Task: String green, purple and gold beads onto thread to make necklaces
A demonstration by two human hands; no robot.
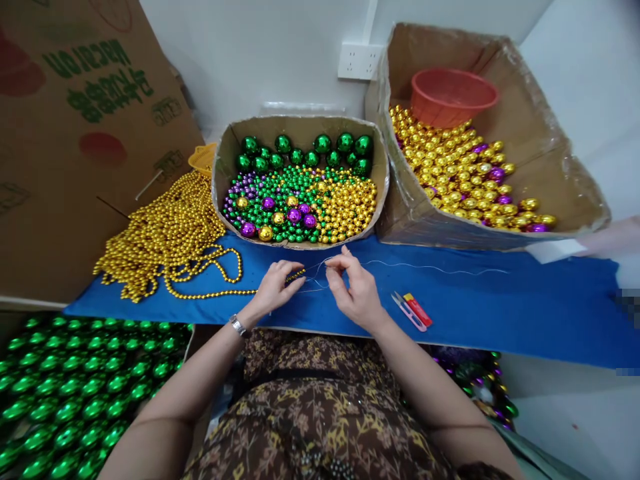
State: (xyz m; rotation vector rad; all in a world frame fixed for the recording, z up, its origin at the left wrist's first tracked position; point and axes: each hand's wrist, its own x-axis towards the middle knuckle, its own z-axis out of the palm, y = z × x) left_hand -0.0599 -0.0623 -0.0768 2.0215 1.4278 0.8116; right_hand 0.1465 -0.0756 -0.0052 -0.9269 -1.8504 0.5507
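Note:
My left hand point(277, 285) is closed on the end of a gold bead strand point(215, 292) that runs left across the blue table point(500, 307) to a heap of gold bead strands point(165, 233). My right hand point(353, 287) pinches a thin white thread point(425, 267) that trails off to the right. Both hands meet just in front of a cardboard box of green, gold and purple beads point(300, 200). A watch sits on my left wrist.
Thread snips with a red handle point(413, 311) lie right of my right hand. A large box of gold balls point(465, 173) holds a red basket point(453, 93). Green balls point(75, 387) fill a bin at lower left. A cardboard sheet point(75, 100) leans at left.

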